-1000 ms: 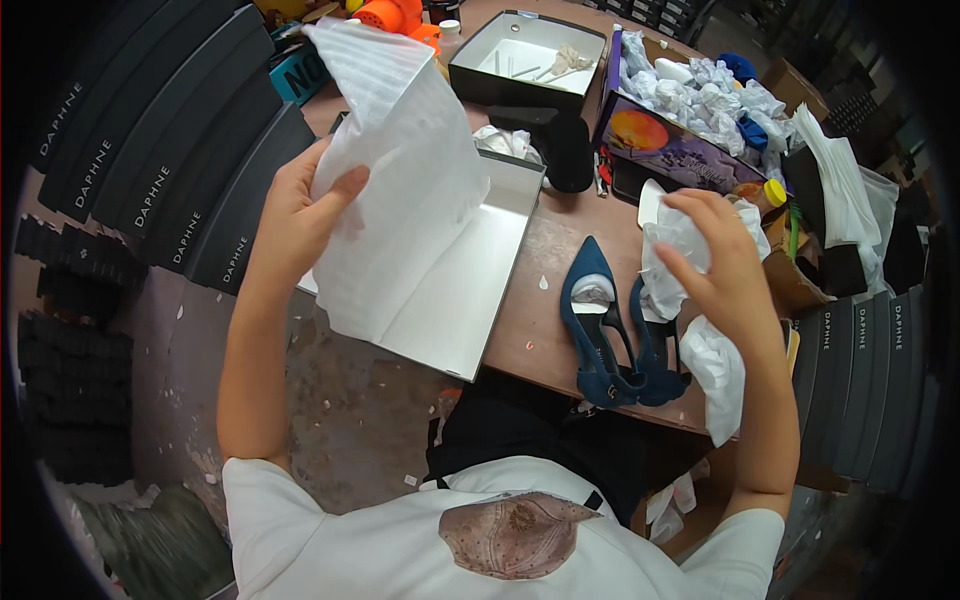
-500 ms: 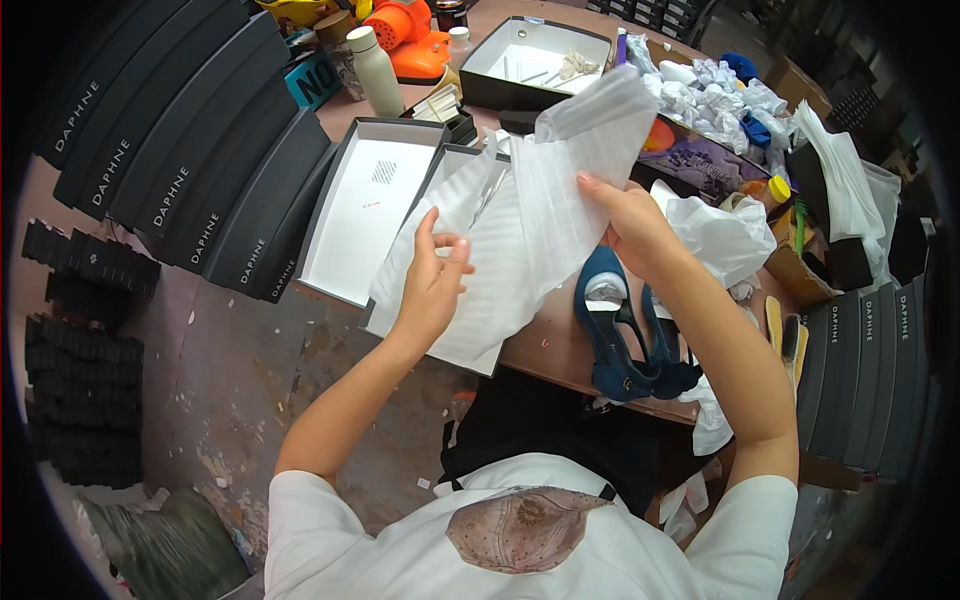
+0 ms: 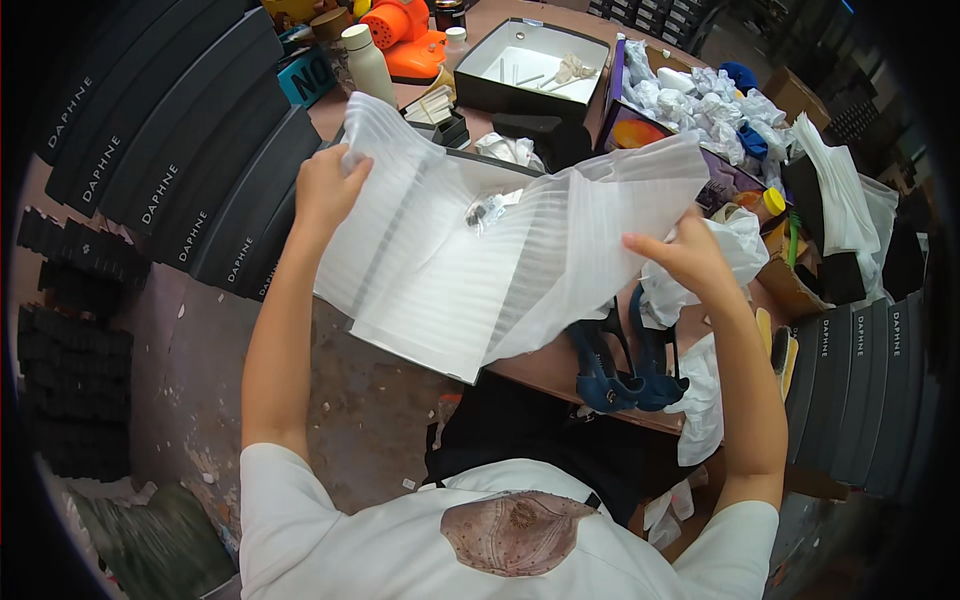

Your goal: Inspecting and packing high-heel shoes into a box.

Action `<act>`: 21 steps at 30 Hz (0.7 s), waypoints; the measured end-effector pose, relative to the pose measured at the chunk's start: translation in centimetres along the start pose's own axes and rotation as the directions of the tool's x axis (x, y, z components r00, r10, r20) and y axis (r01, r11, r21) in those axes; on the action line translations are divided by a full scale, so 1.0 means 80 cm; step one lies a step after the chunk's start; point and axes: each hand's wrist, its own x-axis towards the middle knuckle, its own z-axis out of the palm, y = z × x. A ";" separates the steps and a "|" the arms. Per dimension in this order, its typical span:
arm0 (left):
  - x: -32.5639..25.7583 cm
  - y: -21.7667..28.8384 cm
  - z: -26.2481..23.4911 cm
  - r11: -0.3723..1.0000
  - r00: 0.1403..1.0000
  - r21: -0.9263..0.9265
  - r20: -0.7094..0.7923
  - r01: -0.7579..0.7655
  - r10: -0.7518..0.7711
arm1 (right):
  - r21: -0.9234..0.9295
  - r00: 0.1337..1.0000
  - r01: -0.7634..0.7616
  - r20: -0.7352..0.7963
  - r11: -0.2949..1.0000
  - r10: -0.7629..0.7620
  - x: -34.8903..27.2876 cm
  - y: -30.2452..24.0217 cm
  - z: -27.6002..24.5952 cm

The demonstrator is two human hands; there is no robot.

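Observation:
A translucent white foam wrapping sheet point(image 3: 400, 200) is spread across an open shoebox point(image 3: 415, 360). My left hand point(image 3: 328, 185) is closed on its far left corner. On the other side my right hand point(image 3: 690, 255) is at the sheet's right flap, thumb apart and fingers partly hidden by the sheet; it seems to hold the edge. A small clear packet point(image 3: 488, 212) lies in the middle. Just right of the box, a pair of dark blue heeled sandals point(image 3: 605, 375) rests on the table, below my right hand.
Dark shoeboxes point(image 3: 190, 150) are stacked at the left, and more point(image 3: 865, 370) at the right. Behind are an open box point(image 3: 530, 100), a pale bottle point(image 3: 368, 65), an orange tool point(image 3: 405, 40) and crumpled paper point(image 3: 700, 100). A brush point(image 3: 783, 345) lies near the right edge.
My hands have moved apart, left hand to the far left, right hand slightly right and down. The foam sheet has opened out over the box, uncovering the small packet.

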 end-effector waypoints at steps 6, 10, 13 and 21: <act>-0.020 0.043 -0.035 0.948 0.962 0.278 -0.173 -0.156 0.209 | -0.752 0.589 0.432 -0.183 0.498 -0.787 -0.019 -0.193 0.060; -0.007 0.049 -0.028 0.911 0.913 0.342 -0.250 -0.229 0.323 | -0.829 0.872 0.486 0.479 0.278 -0.098 0.043 -0.160 0.220; 0.013 0.022 -0.042 0.817 0.897 0.566 -0.298 -0.110 0.327 | -0.893 0.727 0.383 0.449 0.236 0.519 0.085 -0.125 0.285; 0.013 -0.018 0.005 0.263 0.706 0.965 -0.189 0.005 0.683 | -0.738 0.746 0.424 0.613 0.524 0.261 0.054 -0.072 0.330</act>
